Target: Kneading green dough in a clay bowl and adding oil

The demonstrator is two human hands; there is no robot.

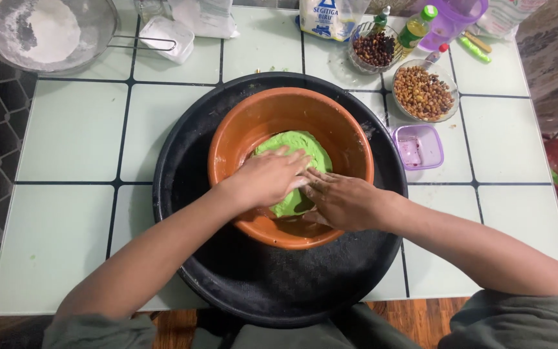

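We see a table (72, 132) with a pale tiled top and dark seams. A wide black tray (253, 284) lies in its middle, reaching over the near edge. At the far left sits a sieve (46, 32) of white flour, with a small white tub (166, 37) just beside it. Along the far edge stand a paper bag (327, 18), a glass bowl of dark beans (374, 48) and a purple jug (450, 22). A glass bowl of brown nuts (424, 92) stands right of the tray, with a small purple box (418, 147) nearer us.
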